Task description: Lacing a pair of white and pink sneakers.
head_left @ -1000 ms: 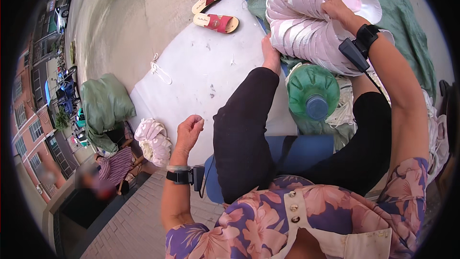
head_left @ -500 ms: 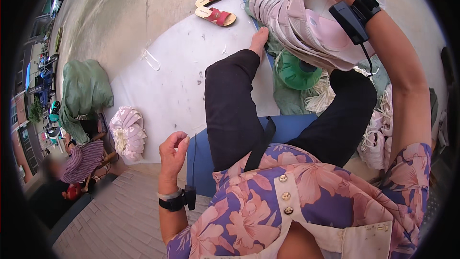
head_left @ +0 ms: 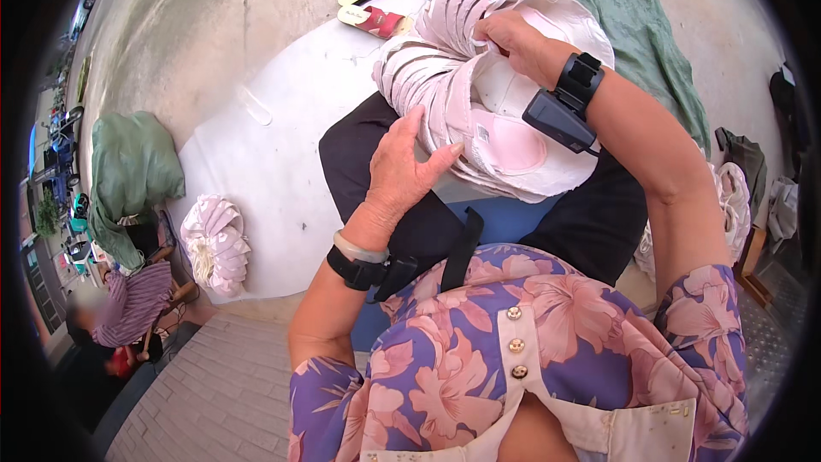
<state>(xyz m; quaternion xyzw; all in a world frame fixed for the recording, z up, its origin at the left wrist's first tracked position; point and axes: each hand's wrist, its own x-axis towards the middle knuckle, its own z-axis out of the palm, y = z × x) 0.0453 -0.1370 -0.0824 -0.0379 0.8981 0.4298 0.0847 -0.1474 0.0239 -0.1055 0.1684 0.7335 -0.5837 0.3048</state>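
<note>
Noting a shift: the bundle of pale pink shoe pieces, held out past the legs a second ago, is now nearer the body, above the black trousers. Right hand pinches an inner edge near the bundle's middle, fingers curled over it. Left hand, empty and well apart earlier, has come across to the bundle's near left side, thumb and fingers spread; firm contact hard to tell. Both hands are thus placed for handling it, by my judgement. Smaller bundle lies on the white mat, red slippers beyond.
</note>
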